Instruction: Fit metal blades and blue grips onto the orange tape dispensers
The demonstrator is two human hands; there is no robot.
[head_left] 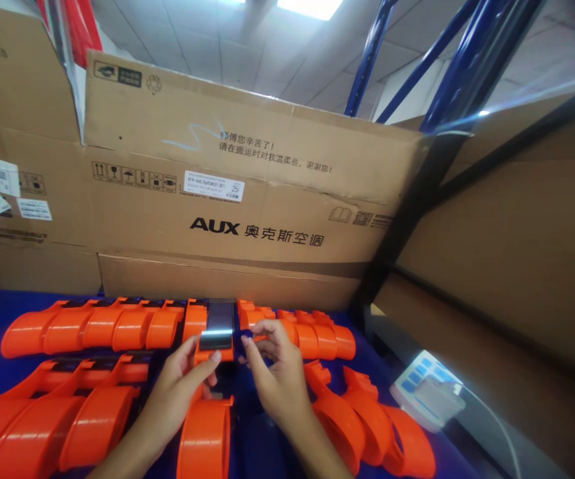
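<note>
My left hand (186, 376) is closed on an orange holder (214, 354) with a dark, shiny panel (217, 326) on its front, its thumb along the lower edge. Just right of it, my right hand (275, 362) pinches a small dark blue piece (245, 338) between thumb and fingers. That piece is close beside the panel; whether they touch I cannot tell. Below my left hand stands an orange ring-shaped part (203, 436). More orange curved parts (62, 329) line the blue surface (168, 459) on both sides of my hands.
A large cardboard box (267, 199) stands behind the orange parts. A dark and blue metal rack post (417, 213) slants up at the right. Near it lies a white power strip (424, 389) with a cable (497, 426). Another cardboard sheet (532, 246) is at the far right.
</note>
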